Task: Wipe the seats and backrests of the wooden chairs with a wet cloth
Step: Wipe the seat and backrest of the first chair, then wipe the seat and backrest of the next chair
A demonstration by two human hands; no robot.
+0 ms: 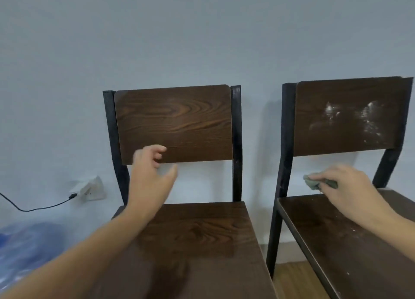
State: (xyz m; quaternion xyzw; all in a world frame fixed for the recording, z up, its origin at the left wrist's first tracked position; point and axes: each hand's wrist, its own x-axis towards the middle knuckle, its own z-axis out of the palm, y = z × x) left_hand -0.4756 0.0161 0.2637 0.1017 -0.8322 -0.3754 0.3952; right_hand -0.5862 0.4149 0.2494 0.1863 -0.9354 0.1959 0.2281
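Two dark wooden chairs with black metal frames stand side by side against a pale wall. The left chair's backrest (pixel 174 123) and seat (pixel 197 238) look clean, the seat with a damp sheen. My left hand (pixel 150 175) hovers open at the lower left edge of that backrest, holding nothing. The right chair's backrest (pixel 350 117) carries white dusty smears, and its seat (pixel 336 238) has small white specks. My right hand (pixel 343 186) grips a crumpled grey-green cloth (pixel 313 182) just above the back of the right seat, below the backrest.
A wall socket (pixel 89 188) with a black cable (pixel 33 207) plugged in sits low on the wall, left of the chairs. A blurred blue and white bag (pixel 24 251) lies at lower left. Wooden floor (pixel 294 278) shows between the chairs.
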